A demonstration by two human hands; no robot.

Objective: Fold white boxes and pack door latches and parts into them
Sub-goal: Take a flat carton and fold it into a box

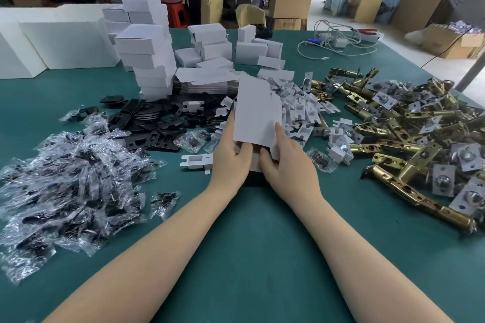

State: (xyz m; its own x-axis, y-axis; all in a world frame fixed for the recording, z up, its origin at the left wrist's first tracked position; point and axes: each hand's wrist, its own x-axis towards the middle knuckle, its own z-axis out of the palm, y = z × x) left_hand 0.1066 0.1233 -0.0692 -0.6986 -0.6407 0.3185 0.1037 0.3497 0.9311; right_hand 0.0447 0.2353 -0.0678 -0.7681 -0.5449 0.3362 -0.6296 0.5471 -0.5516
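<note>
While both hands worked at the near end of a flat white box blank (256, 110), the blank stood tilted up from the green table (249, 244), its far end leaning away over the piles. Left hand (232, 149) gripped the blank's lower left edge, thumb curled over the brown inner face. Right hand (284, 157) pinched the lower right edge, forefinger laid up the white panel. Box not yet opened into a tube, by my reading; the step in hand looked like squaring the sleeve.

Supplies sat close around: brass door latches (409, 136) heaped to the right, small white card inserts (301, 110) just beyond the right hand, black plates (154, 123) and bagged screws (68, 181) to the left. Finished white boxes (149, 60) stacked behind, with more flat blanks (207, 81) beside the stack.

To do it well, I judged:
- press the opposite creases inward evenly, so the sleeve pops square and does not skew;
- keep thumbs inside the brown face to guide the walls;
- fold the bottom flaps before reaching for a latch;
- hold the blank clear of the insert pile, since the far end hung right over it and could snag.

Flap detail at the near end was hidden by the fingers.
</note>
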